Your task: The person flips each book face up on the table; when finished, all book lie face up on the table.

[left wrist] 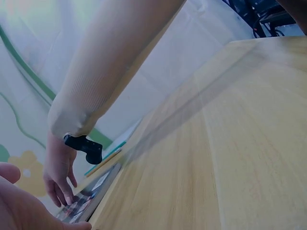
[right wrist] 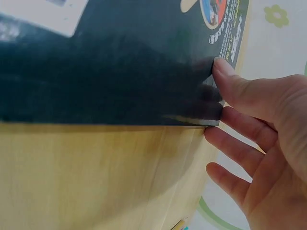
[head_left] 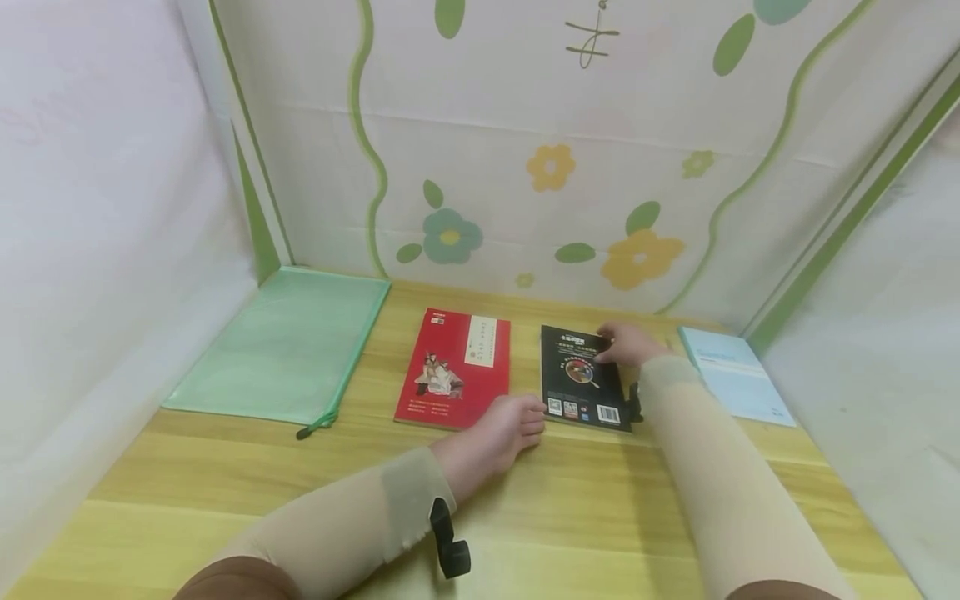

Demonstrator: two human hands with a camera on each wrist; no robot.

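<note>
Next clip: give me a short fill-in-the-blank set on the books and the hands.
1. The right hand touches the far right corner of the ____ book.
2. The left hand rests on the table at the near edge of the ____ book.
3. At the far left lies a zip pouch coloured ____.
Missing words: black; red; green.

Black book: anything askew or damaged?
Nothing stands out. The black book lies flat and roughly square beside the red book on the table; the right hand touches its far corner, the left hand its near corner.
</note>
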